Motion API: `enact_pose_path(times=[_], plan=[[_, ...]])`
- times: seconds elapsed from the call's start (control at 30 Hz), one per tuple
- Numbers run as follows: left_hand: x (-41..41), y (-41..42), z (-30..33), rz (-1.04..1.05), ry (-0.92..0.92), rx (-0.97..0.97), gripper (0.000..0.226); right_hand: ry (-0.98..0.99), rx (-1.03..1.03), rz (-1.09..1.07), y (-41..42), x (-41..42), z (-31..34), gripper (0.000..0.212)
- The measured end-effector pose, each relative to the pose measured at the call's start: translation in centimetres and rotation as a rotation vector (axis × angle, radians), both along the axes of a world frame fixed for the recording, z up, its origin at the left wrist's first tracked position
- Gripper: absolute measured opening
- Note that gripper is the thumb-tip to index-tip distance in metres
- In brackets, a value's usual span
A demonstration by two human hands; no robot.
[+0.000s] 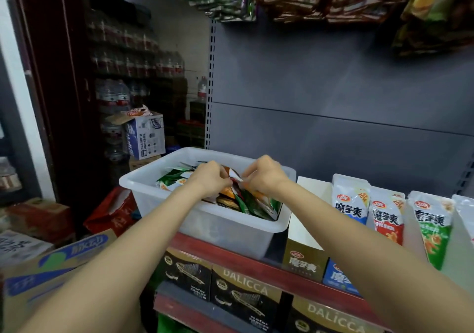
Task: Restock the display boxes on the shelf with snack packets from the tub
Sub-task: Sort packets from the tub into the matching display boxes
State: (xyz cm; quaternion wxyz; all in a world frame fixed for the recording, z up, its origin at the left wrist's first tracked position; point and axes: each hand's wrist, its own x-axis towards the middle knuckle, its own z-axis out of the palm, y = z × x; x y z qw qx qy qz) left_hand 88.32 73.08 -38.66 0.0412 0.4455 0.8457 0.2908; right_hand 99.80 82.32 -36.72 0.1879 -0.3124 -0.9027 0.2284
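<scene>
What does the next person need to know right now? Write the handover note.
Left hand: in the tub, fingers curled on the snack packets.
Right hand: also in the tub, pinching a packet at the pile's top.
White tub sits on the shelf edge, left of the display boxes.
Nearest display box beside the tub shows no packets; boxes further right hold upright packets.
Done: nothing lifted out yet.
Left: sort packets, fill that box.
</scene>
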Motion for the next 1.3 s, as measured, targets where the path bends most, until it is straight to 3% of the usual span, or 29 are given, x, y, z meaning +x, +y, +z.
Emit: enact_pose_path(times=[0.07,0.17,0.3,0.53,0.7,0.77,0.87,0.9,0.97,1.03,1.13,1.23,1.3], plan=[[0.6,-0.2,0.3,0.01,-0.063,0.082,0.026,0.238,-0.128,-0.059,0.5,1.0,0.6,0.023],[1.9,-0.1,0.8,-0.019,-0.239,0.201,0.032,0.598,-0.489,0.017,0.6,3.1,1.2,0.039],[5.3,0.1,1.8,-0.185,-0.668,0.445,0.025,0.762,-0.715,0.168,0.3,7.3,1.3,0.045],[13.7,3.1,3.1,-0.444,-0.509,0.485,0.034,0.732,-0.544,0.069,2.5,16.0,1.2,0.053],[19.7,6.7,3.2,-0.578,-0.467,0.453,0.043,0.753,-0.435,0.021,5.1,23.1,1.2,0.079],[22.0,8.3,3.1,-0.61,-0.495,0.456,0.046,0.782,-0.428,-0.021,6.1,25.7,1.3,0.071],[25.3,10.7,2.9,-0.607,-0.603,0.482,0.045,0.879,-0.538,-0.083,7.1,29.1,1.6,0.024],[26.5,11.5,2.9,-0.599,-0.568,0.489,0.04,0.869,-0.535,-0.103,7.5,30.2,1.6,0.02],[28.6,12.9,2.7,-0.62,-0.373,0.43,0.033,0.833,-0.457,-0.183,8.3,31.8,1.3,0.022],[30.8,13.5,2.7,-0.705,-0.279,0.322,0.04,0.846,-0.4,-0.258,9.0,33.0,1.0,0.024],[33.0,13.8,2.8,-0.794,-0.324,0.243,0.053,0.89,-0.41,-0.268,9.7,34.5,1.1,0.029],[33.5,14.3,2.7,-0.799,-0.303,0.258,0.042,0.854,-0.378,-0.245,10.0,36.1,1.0,0.028],[33.6,14.5,2.3,-0.811,-0.495,0.284,0.037,0.798,-0.331,-0.248,10.4,37.0,0.6,0.029]])
